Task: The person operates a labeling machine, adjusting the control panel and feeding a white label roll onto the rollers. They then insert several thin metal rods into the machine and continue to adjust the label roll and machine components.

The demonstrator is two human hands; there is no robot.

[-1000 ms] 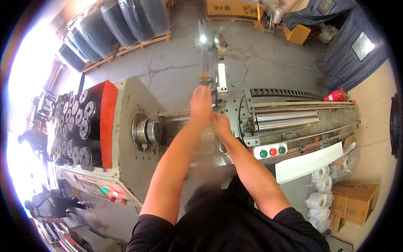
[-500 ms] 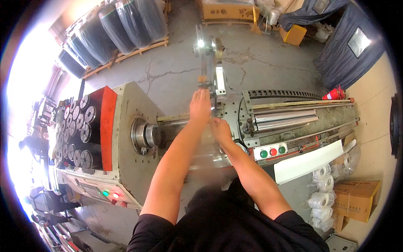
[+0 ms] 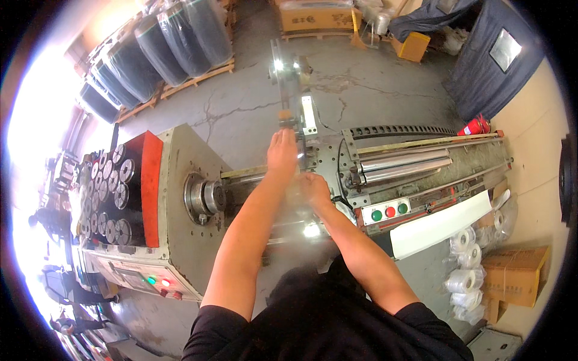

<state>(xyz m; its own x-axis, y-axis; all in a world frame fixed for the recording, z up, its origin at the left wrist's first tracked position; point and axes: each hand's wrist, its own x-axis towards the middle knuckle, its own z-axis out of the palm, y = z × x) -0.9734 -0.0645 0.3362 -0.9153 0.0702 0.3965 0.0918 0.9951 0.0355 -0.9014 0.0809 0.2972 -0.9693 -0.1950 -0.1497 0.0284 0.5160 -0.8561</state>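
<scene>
A strip of clear plastic film (image 3: 295, 231) hangs in front of me, glossy and hard to make out, and runs away over the machine's arm. My left hand (image 3: 282, 151) is up at the film near a small orange-brown block (image 3: 285, 114), fingers pressed together on it. Lower and to the right, my right hand (image 3: 315, 188) is closed at the film's edge, its fingers bent and slightly blurred. Beneath both forearms lies the machine bed, with a round metal chuck (image 3: 206, 198) on the left housing.
Metal rollers (image 3: 406, 168) and a button panel (image 3: 386, 213) lie to the right, beside a white sheet (image 3: 442, 225). At left, dark cylinders with slotted metal ends (image 3: 122, 195) sit by a red plate (image 3: 152, 189). Wrapped black rolls (image 3: 159, 51) stand on pallets behind.
The scene has shifted slightly left in view. My left hand stays at the film near the block; my right hand has sunk slightly and is more blurred. The film's shine has changed.
</scene>
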